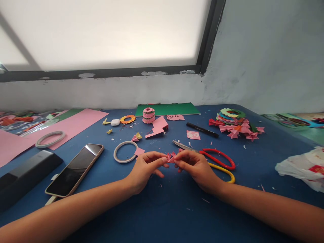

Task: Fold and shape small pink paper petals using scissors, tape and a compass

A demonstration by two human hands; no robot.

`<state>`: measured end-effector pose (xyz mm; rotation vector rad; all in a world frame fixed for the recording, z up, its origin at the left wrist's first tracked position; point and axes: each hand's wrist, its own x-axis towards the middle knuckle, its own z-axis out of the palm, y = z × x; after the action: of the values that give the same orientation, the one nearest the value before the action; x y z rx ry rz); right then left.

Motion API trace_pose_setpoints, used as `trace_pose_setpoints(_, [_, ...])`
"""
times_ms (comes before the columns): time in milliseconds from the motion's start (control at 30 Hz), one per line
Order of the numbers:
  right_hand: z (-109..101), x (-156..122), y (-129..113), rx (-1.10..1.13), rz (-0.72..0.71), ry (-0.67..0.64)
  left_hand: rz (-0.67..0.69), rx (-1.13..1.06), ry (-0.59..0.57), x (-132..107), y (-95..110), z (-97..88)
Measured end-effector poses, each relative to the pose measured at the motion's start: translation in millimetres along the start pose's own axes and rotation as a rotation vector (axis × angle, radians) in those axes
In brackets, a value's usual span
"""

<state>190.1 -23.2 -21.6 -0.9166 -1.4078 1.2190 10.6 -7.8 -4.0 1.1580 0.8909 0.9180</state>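
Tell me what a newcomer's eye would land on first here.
Probably the small pink folded paper pinched between the left hand and right hand at the center. Next, the scissors with red and yellow handles, by the right hand. Then the colorful stack of paper rings toward the table's back right.

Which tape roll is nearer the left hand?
The tape roll right of the phone; the other roll overlaps pink paper, farther from the left hand.

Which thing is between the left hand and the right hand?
The head view shows a folded pink paper piece there, held in the fingertips of the left hand and the right hand.
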Motion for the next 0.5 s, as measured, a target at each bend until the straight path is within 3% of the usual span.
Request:
trace_pose_setpoints(233, [-0.6, -2.7, 0.4, -0.102, -0.033, -0.037, 0.151, 0.242, 0.045, -5.9, -2.4, 1.8])
trace_pose_setpoints(500, [2.4, -5.2, -1.4, -0.166, -0.089, -0.037, 0.210, 0.260, 0.039, -7.1, -6.0, 2.3])
